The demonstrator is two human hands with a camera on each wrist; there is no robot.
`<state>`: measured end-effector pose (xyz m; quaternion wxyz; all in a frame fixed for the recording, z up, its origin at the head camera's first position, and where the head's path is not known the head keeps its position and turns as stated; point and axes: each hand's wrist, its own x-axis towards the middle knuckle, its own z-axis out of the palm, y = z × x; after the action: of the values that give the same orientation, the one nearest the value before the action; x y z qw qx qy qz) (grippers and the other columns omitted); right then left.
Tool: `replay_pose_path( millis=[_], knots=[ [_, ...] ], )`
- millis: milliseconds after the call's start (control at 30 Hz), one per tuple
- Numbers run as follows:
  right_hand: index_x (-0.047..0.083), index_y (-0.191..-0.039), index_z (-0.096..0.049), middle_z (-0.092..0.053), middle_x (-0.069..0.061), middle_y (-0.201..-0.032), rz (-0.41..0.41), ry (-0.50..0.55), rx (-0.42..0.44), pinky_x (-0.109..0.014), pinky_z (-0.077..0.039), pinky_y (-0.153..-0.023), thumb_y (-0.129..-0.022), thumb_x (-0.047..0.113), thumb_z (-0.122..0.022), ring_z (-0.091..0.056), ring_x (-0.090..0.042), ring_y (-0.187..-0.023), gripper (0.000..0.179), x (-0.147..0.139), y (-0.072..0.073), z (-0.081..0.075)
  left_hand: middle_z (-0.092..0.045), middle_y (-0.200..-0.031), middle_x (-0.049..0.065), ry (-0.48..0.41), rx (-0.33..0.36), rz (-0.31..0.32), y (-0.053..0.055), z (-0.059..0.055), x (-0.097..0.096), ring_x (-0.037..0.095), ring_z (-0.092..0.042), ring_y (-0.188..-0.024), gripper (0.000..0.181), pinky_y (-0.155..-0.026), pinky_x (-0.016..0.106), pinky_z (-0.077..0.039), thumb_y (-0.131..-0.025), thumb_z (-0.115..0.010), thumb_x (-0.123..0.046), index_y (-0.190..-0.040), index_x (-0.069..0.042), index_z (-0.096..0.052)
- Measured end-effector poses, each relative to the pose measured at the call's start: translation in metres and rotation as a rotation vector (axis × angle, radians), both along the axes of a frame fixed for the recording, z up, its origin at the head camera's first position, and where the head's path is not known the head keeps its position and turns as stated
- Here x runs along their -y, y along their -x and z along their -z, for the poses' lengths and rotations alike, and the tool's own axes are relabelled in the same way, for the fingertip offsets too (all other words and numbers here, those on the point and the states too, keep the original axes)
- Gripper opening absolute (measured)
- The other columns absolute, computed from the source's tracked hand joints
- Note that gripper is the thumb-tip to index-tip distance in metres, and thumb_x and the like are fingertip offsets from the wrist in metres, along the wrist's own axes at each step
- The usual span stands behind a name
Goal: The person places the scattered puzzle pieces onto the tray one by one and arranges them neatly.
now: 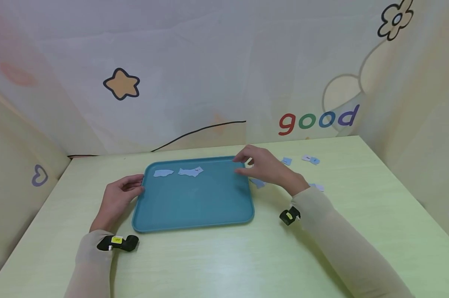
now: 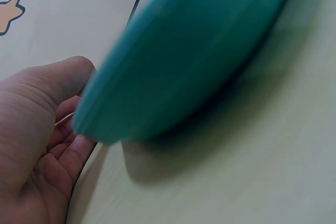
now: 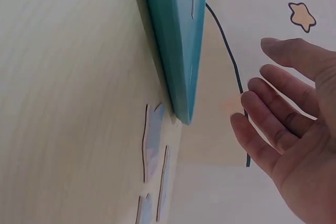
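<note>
Teal tray (image 1: 194, 203) lay flat on the pale green table (image 1: 224, 256), centre, near the front edge. Two light blue paper pieces (image 1: 179, 172) sat on its far part. Left hand (image 1: 118, 198) touched the tray's left rim, fingers loosely curled against it, not clamped. Right hand (image 1: 267, 167) hovered over the tray's far right corner, fingers straight, slightly spread, holding nothing. More paper scraps (image 1: 310, 159) lay on the table right of the tray.

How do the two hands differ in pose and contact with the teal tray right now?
The left hand rests on the table against the tray at its left edge, fingers loosely curved; the right hand hovers open above the tray's far right corner, holding nothing. Both wear wrist cameras and beige sleeves.
</note>
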<state>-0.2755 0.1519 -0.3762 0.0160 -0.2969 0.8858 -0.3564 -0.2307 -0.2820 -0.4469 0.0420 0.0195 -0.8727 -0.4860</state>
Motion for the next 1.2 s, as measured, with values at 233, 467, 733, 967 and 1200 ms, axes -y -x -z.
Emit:
replay_pose_path(
  millis=[233,467,733,967,1200],
  knots=[
    [-0.002,-0.127,-0.070,-0.069,-0.017,-0.124,0.082,0.016,0.039,-0.049,-0.055,-0.102,-0.094,0.013,-0.082,-0.064,-0.036,-0.116,0.038,-0.018,-0.007,0.004,-0.066,-0.136,0.024,0.001,0.002,0.002,-0.001,-0.002,0.000,0.031,-0.064,-0.119,0.047,-0.088,0.009,-0.051,-0.103,-0.068,-0.010,-0.147,0.003,-0.060],
    [0.002,-0.126,-0.071,-0.069,-0.013,-0.124,0.131,-0.010,0.085,-0.047,-0.056,-0.101,-0.096,0.016,-0.081,-0.065,-0.030,-0.115,0.035,-0.032,-0.007,0.008,-0.065,-0.136,0.025,0.001,-0.001,0.006,-0.001,-0.003,0.000,0.035,-0.064,-0.120,0.047,-0.088,0.008,-0.051,-0.103,-0.069,-0.009,-0.147,0.004,-0.059],
    [0.003,-0.129,-0.070,-0.068,-0.013,-0.126,0.157,-0.042,0.127,-0.048,-0.055,-0.102,-0.097,0.016,-0.079,-0.063,-0.032,-0.117,0.036,-0.046,-0.007,0.008,-0.066,-0.135,0.025,0.011,-0.001,0.006,-0.001,-0.003,-0.001,0.033,-0.064,-0.119,0.047,-0.088,0.008,-0.051,-0.103,-0.068,-0.010,-0.147,0.004,-0.059],
    [0.000,-0.129,-0.070,-0.069,-0.015,-0.126,0.163,-0.045,0.134,-0.051,-0.052,-0.106,-0.097,0.013,-0.079,-0.061,-0.034,-0.119,0.035,-0.061,-0.006,0.009,-0.065,-0.136,0.024,0.007,0.008,0.010,0.000,-0.001,-0.003,0.034,-0.063,-0.121,0.048,-0.088,0.009,-0.051,-0.104,-0.068,-0.012,-0.148,0.003,-0.059],
    [0.001,-0.127,-0.071,-0.069,-0.015,-0.126,0.148,-0.059,0.137,-0.051,-0.053,-0.104,-0.097,0.013,-0.078,-0.061,-0.034,-0.119,0.034,-0.063,-0.004,0.013,-0.066,-0.135,0.024,0.020,-0.010,0.013,-0.001,-0.001,0.000,0.030,-0.065,-0.117,0.047,-0.087,0.008,-0.051,-0.104,-0.069,-0.012,-0.147,0.003,-0.059]
  ],
)
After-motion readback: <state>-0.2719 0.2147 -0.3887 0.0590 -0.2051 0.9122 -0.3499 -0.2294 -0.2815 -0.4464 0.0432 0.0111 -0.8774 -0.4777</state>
